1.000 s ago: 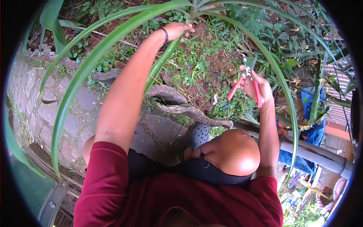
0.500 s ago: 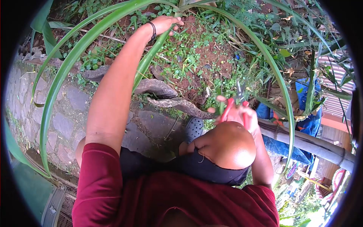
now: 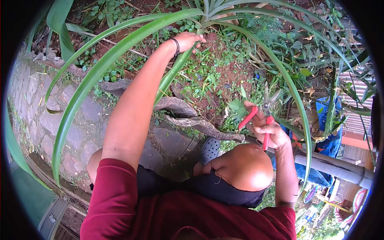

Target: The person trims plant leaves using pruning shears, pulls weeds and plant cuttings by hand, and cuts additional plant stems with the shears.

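Note:
My left hand [image 3: 189, 42], with a dark band at the wrist, reaches out to the base of a plant with long, arching strap leaves [image 3: 205, 16]. Its fingers close around the upper part of one drooping leaf [image 3: 173, 74]. Over on the right, my right hand [image 3: 274, 134] holds pruning shears [image 3: 267, 107] with red handles. The handles are spread and the blades point away from me, apart from each other. Beside the shears, a small broad green leaf [image 3: 238, 107] shows near my right fingertips; whether they touch it I cannot tell.
Edging stones [image 3: 176, 106] separate the weedy soil bed [image 3: 218, 76] from a stone-paved path [image 3: 86, 106]. My bent knee [image 3: 248, 166] is close below my right hand. A grey pole [image 3: 336, 166] and blue cloth [image 3: 326, 120] lie to the right. Long leaves arch on both sides.
My right hand has turned and moved slightly right, showing the shears more plainly with handles spread. My left hand stays at the leaf; the whole view has shifted a little.

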`<state>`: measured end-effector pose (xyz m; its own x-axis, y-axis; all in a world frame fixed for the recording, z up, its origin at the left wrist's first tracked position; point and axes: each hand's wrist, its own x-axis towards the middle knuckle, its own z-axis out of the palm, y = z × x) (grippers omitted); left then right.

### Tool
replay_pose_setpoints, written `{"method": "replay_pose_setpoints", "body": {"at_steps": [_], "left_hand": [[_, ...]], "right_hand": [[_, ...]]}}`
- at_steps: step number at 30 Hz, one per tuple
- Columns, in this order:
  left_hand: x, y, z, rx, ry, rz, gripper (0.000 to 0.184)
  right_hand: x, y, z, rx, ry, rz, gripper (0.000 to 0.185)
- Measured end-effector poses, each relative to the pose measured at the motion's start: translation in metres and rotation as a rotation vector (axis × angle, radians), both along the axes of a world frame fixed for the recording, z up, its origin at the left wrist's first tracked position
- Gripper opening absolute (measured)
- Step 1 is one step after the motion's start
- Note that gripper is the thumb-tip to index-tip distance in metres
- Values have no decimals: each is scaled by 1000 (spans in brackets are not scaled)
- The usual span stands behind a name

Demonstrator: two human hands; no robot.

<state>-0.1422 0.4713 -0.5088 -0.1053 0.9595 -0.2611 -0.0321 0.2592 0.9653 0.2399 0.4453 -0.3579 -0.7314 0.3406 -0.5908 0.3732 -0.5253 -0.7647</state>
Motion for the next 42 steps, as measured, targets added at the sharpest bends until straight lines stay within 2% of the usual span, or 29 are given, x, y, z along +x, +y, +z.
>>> {"method": "replay_pose_setpoints", "body": {"at_steps": [3, 6, 7, 9, 10, 11, 13, 14, 15, 17, 18, 19, 21, 22, 25, 26, 28, 29, 31, 33, 36, 40, 42], "left_hand": [[4, -1, 2, -5, 6, 13, 40], [4, 0, 1, -13, 31, 38, 40], [4, 0, 0, -11, 31, 39, 40], [4, 0, 2, -10, 36, 37, 41], [3, -1, 2, -20, 19, 33, 41], [2, -1, 2, -16, -37, 18, 40], [1, -1, 2, -11, -44, 18, 38], [3, -2, 3, -26, -68, 27, 37], [3, -3, 5, -45, -126, 34, 33], [5, -5, 8, -64, -214, 64, 30], [7, -5, 10, -78, -284, 95, 28], [8, -5, 12, -76, -325, 112, 27], [8, -4, 16, -66, -370, 139, 29], [7, -2, 19, -62, -368, 144, 29], [4, 2, 28, -62, -245, 138, 30], [5, 5, 24, -65, -247, 165, 31], [4, 17, 2, -35, -230, 164, 30], [4, 18, 1, -37, -233, 167, 30], [8, 15, -2, -53, -46, 210, 28], [6, 16, -13, -40, -8, 223, 27], [6, 16, -19, 55, 27, 226, 25], [4, 10, -11, -1, -87, 196, 24], [5, 10, -10, 4, -55, 187, 24]], "right_hand": [[-7, 6, 1, 78, -48, -17, 101], [-24, 8, 5, -144, 184, -158, 105], [-26, 10, 3, -142, 184, -157, 105], [-31, 13, -5, -107, 110, -157, 102], [-35, 12, -8, 90, 5, -85, 101], [-38, 16, -12, 86, 11, -75, 101], [-42, 25, -17, -124, 280, -81, 88], [-48, 26, -18, -138, 327, -69, 79], [-54, 29, -21, -135, 334, -67, 79], [-67, 38, -28, -104, 209, 35, 67], [-76, 43, -34, -73, 139, 25, 51], [-85, 52, -36, -70, 141, 32, 51], [-105, 70, -38, 100, -133, 113, 39], [-112, 80, -44, 167, -116, 134, 29], [-143, 109, -46, 484, -335, 282, 43], [-153, 122, -49, 485, -334, 283, 43], [-170, 147, -56, 698, -553, 525, 62], [-179, 148, -54, 697, -554, 529, 62], [-197, 144, -45, 861, -692, 604, 63], [-205, 156, -51, 878, -651, 615, 71], [-213, 161, -45, 965, -756, 738, 84], [-207, 167, -43, 932, -822, 752, 84], [-206, 172, -45, 921, -820, 757, 84]]}}
